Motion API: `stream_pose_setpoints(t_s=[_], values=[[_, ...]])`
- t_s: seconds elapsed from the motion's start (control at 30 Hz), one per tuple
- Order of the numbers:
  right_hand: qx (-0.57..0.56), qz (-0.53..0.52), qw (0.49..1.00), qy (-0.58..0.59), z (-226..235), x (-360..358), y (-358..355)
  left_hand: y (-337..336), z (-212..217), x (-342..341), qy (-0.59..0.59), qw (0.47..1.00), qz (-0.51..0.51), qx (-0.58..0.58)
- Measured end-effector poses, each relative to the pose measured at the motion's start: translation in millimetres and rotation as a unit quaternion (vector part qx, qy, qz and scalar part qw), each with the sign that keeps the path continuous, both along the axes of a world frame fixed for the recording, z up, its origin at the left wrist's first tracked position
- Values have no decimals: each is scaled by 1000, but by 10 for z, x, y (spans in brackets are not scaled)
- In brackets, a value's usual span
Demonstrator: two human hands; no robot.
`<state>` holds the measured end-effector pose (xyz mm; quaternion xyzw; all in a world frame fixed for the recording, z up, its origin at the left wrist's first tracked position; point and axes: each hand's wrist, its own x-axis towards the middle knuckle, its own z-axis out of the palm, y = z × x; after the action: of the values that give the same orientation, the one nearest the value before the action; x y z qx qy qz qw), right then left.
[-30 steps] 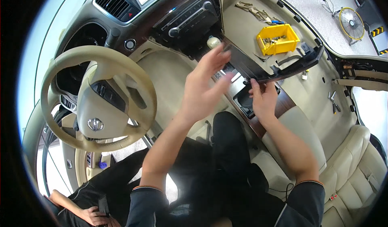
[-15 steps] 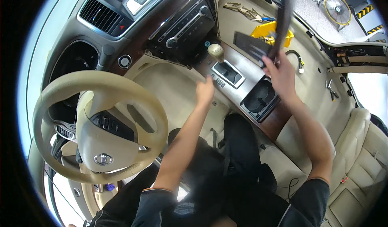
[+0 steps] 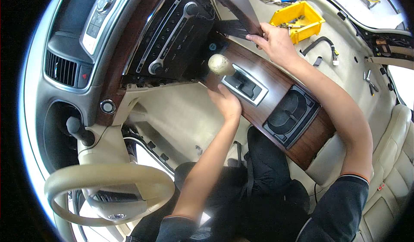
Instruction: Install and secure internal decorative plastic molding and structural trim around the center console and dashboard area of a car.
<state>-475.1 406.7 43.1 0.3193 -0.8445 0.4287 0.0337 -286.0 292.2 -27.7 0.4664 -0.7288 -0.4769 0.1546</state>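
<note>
My right hand (image 3: 276, 43) is closed on a long, dark brown trim panel (image 3: 239, 2), thumb below and fingers over its near end. The panel reaches forward beside the dashboard, over the far side of the console, and its upper end runs out of view. At the near edge of the wood-grain console (image 3: 312, 145), my left hand (image 3: 226, 103) lies with thumb and fingers apart, holding nothing. Just above that hand stands the gear lever with its worn, pale knob (image 3: 221, 65). The silver shifter surround (image 3: 260, 97) is beside it.
A yellow bin (image 3: 317, 23) with small hardware sits on the beige passenger floor. Near it lie a black cable with a connector (image 3: 335, 61) and pliers (image 3: 370, 83). The steering wheel (image 3: 108, 169) is at lower left, the radio panel (image 3: 166, 39) ahead, cup holders (image 3: 290, 114) behind the lever.
The view has turned, and the dashboard and console look nearer. My right hand has brought the trim panel forward and left, toward the dashboard. My left hand stays beside the console near the lever.
</note>
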Motion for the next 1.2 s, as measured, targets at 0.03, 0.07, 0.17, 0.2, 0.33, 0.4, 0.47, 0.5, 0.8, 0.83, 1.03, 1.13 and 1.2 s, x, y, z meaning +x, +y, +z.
stream_pose_setpoints(t_s=[0.03, 0.07, 0.17, 0.2, 0.33, 0.4, 0.47, 0.5, 0.8, 0.83, 1.03, 1.13, 1.2], values=[[-17, 1, 999, -50, 36, 21, -47, -5, 45, -1, -6, 1000, 4, -1], [-17, 5, 998, -56, 58, 38, -83, 1, 87, 7, -6, 1000, 9, -9], [-44, 24, 997, -54, 113, 72, -166, -37, 54, 40, 5, 999, 11, -30], [-37, 28, 999, -20, 127, 76, -191, -53, 36, 52, 20, 999, 3, -43], [-73, 22, 997, -8, 61, 86, -232, -8, -66, 52, 19, 996, 8, -82], [-76, 21, 997, -15, 17, 88, -272, -8, -96, 60, 19, 996, 10, -86], [-73, 21, 997, -15, 83, 104, -301, -21, -39, 52, 24, 997, 13, -76], [-59, 16, 998, -16, 147, 110, -306, -28, -8, 49, 30, 997, 12, -67], [-61, 12, 998, -11, 45, 55, -245, -12, 2, 40, 38, 999, 8, -38], [-60, 12, 997, -54, 38, 73, -254, -10, 1, 47, 38, 998, 10, -38], [-39, 12, 998, -52, 82, 73, -221, 10, 63, 18, 43, 999, 10, -16], [-42, 30, 998, -40, 102, 102, -191, -2, -8, 35, 17, 998, 37, -45], [-46, 49, 998, 14, 110, 95, -181, -15, -10, 31, 36, 998, 34, -38]])
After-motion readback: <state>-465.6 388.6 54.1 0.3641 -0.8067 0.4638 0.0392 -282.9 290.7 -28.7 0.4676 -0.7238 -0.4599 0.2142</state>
